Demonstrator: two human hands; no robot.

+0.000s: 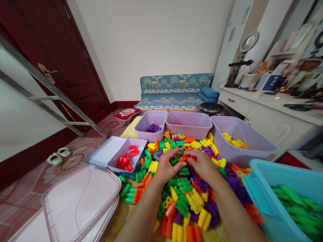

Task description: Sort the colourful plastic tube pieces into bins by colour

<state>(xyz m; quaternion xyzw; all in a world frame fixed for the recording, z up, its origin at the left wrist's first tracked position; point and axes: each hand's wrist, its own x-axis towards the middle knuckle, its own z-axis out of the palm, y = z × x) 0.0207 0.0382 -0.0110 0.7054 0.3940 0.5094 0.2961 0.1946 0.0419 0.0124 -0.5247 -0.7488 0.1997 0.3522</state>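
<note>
Over the middle of a heap of plastic tube pieces (194, 200), my left hand (168, 166) and my right hand (203, 164) meet with curved fingers. Between the thumbs and fingertips is an orange tube piece (183, 158), which both hands appear to grip. The pieces around them are yellow, green, orange, red and purple, many joined in pairs. My fingers partly hide the pieces beneath.
Lilac bins stand behind the heap: one with purple pieces (154, 128), a middle bin (189, 129), and one with yellow pieces (236, 141). Red pieces (124, 162) lie in a box at left, near stacked lids (83, 191). A turquoise bin (259, 188) at right holds green pieces.
</note>
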